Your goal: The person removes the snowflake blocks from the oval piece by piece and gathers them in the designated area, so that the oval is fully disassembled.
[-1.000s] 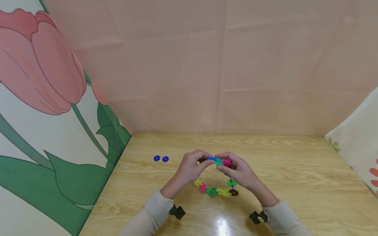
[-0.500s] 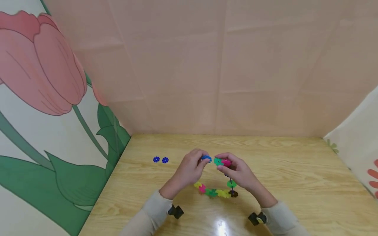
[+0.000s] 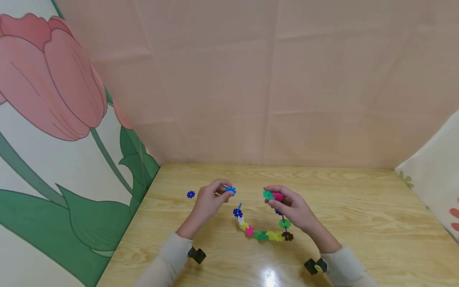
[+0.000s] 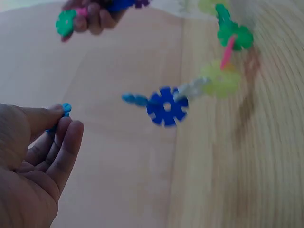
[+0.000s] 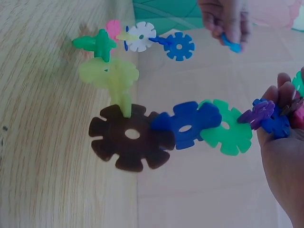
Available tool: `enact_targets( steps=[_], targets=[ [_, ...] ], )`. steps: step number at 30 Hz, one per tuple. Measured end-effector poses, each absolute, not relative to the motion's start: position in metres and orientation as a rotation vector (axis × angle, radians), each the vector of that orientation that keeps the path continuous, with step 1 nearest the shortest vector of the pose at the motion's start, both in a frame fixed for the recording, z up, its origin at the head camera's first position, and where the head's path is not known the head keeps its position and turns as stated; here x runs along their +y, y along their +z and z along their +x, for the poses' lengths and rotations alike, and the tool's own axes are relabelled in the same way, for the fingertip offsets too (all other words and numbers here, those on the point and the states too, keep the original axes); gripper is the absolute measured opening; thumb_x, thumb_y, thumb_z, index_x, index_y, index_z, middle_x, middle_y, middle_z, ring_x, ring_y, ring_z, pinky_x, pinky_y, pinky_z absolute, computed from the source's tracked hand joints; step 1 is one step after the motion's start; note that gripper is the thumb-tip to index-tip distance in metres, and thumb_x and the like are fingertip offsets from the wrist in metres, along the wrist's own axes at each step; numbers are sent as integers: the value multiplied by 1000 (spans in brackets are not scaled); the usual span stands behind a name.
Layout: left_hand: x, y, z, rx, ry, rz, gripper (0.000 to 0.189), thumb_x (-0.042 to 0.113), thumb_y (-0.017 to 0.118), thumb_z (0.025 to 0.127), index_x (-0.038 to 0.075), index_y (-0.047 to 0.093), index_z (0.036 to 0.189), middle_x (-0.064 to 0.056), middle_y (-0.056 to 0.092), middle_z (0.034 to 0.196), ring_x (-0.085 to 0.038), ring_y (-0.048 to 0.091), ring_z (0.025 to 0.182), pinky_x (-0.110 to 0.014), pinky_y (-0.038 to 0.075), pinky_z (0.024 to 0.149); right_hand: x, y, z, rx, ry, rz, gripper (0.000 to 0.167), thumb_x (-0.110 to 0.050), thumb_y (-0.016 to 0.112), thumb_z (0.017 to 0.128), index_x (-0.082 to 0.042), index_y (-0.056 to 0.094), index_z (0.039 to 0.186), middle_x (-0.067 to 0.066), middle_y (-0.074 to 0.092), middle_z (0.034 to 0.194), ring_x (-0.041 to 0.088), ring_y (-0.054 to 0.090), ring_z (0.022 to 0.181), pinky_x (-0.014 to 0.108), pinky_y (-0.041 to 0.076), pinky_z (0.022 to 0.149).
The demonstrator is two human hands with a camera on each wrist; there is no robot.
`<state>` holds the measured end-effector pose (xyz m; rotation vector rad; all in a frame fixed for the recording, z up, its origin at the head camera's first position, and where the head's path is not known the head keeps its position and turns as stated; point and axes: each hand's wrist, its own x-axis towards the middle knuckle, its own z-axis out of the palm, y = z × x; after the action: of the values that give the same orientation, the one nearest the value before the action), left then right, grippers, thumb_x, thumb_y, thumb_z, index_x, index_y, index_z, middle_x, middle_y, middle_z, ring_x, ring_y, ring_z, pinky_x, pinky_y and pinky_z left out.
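My left hand [image 3: 210, 200] pinches a light blue notched plastic disc [image 3: 231, 191] between thumb and fingers, above the table. Opposite it, my right hand [image 3: 293, 204] grips one end of a chain of interlocking flower-shaped discs. A green disc [image 3: 268, 195] and a pink disc [image 3: 278, 197] stick out from its fingertips. From that hand the chain curves through a brown disc [image 5: 132, 137], yellow discs [image 5: 108, 71] and green ones to a dark blue disc [image 4: 167, 106]. A light blue piece [image 4: 135, 99] is slotted into this dark blue disc at the loose end. A gap separates both hands.
A dark blue disc [image 3: 191, 194] lies on the wooden table [image 3: 157, 223] left of my left hand; a second one beside it is mostly hidden by that hand. A pink cloth backdrop [image 3: 222, 99] rises behind, and a tulip-printed panel [image 3: 64, 159] borders the left.
The light blue disc has come apart from the green disc, and my left hand has carried it left. The chain's loose end now shows between the hands. My right hand has barely moved.
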<state>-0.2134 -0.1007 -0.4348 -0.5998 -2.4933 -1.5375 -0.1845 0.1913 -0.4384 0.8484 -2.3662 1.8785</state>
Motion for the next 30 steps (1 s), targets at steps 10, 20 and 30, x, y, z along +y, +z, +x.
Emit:
enact_targets(
  steps=[10, 20, 30],
  targets=[
    [-154, -467, -232, -2431, -1621, -340, 25, 5, 72, 93, 6, 70, 118, -6, 68, 93, -18, 68, 82, -29, 60, 71, 195, -440, -184, -2365, 1869, 823, 38, -7, 55, 105, -2, 53, 142, 13, 68, 112, 15, 65, 90, 30, 56, 70],
    [-208, -493, -244, -2522, -1531, -172, 22, 14, 70, 97, 11, 71, 119, -6, 69, 102, -18, 65, 91, -26, 54, 76, 198, -442, -184, -2392, 1865, 758, 39, -11, 56, 105, -4, 53, 143, 18, 66, 114, 15, 66, 94, 30, 58, 77],
    [-245, -506, -250, -2586, -1397, -60, 23, 12, 71, 95, 4, 70, 117, -10, 71, 103, -23, 65, 94, -30, 53, 79, 195, -441, -185, -2363, 1895, 774, 38, -9, 58, 104, -1, 54, 141, 8, 68, 110, 14, 67, 92, 30, 58, 75]
  ],
)
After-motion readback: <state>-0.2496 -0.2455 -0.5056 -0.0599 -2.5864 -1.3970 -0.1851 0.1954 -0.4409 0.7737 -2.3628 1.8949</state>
